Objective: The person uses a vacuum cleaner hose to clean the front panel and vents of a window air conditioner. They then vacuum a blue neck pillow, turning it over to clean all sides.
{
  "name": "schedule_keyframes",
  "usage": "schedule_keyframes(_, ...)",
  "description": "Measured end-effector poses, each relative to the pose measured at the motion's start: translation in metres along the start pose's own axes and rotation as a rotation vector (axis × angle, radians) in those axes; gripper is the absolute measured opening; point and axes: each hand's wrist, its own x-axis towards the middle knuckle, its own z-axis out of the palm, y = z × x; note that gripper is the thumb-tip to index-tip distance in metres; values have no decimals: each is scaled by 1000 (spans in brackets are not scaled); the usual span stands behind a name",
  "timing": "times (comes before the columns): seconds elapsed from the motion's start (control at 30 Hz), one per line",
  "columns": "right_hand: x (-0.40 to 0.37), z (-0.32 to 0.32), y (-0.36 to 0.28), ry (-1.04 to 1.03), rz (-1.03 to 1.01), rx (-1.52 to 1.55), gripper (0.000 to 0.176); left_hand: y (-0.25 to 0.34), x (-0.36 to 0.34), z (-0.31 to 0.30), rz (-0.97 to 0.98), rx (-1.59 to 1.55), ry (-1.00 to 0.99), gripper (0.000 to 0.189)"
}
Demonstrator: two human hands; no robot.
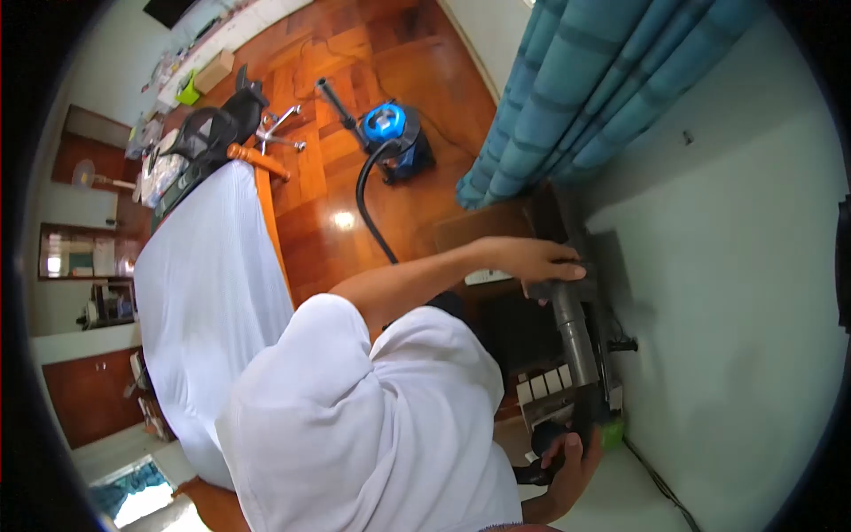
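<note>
Pale green wall (736,293) fills the three o'clock side of the view, with reddish wooden floor (355,53) running off toward twelve o'clock. Against the wall, at about four o'clock from the picture's centre, stands the grey tube (576,341) of a vacuum cleaner, running from top to bottom of the frame. The left hand (541,262) sits at the tube's twelve o'clock end, its fingers wrapped over the dark collar there, with the bare forearm reaching in from nine o'clock. The right hand (572,465) is at the tube's six o'clock end, curled tight around a black handle (548,441) that joins the tube. So the tube lies between the two hands, gripped at both ends.

Just at nine o'clock of the tube's lower part lies a row of white sockets (545,386), and a small green object (612,434) lies at its five o'clock side. A teal curtain (603,89) hangs at one o'clock. A black hose (366,191) curves away at eleven o'clock to a blue vacuum body (394,133) on the floor. Farther out, at nine o'clock, lies a bed with a white sheet (204,293), and a black office chair (222,124) stands beyond it. The person's white shirt (372,426) fills the six o'clock edge.
</note>
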Motion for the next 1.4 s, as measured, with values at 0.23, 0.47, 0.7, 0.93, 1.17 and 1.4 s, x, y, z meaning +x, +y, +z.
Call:
schedule_keyframes(0.23,-23,18,-6,102,-59,-182,46,24,34,13,32,-266,69,45)
schedule_keyframes(0.47,-16,3,89,576,-454,-207,35,39,87,61,229,-148,6,35)
schedule_keyframes(0.7,-80,-38,52,1087,-97,297,29,43,94,145,84,-287,-183,30)
schedule_keyframes(0.93,-86,-106,151,1322,191,648,29,10,54,262,99,-12,-804,32)
schedule_keyframes(1.17,-39,-119,259,1370,305,621,37,-62,96,422,241,338,-891,29)
schedule_keyframes(1.4,-15,-163,271,1347,215,699,32,-156,173,548,296,729,-708,96)
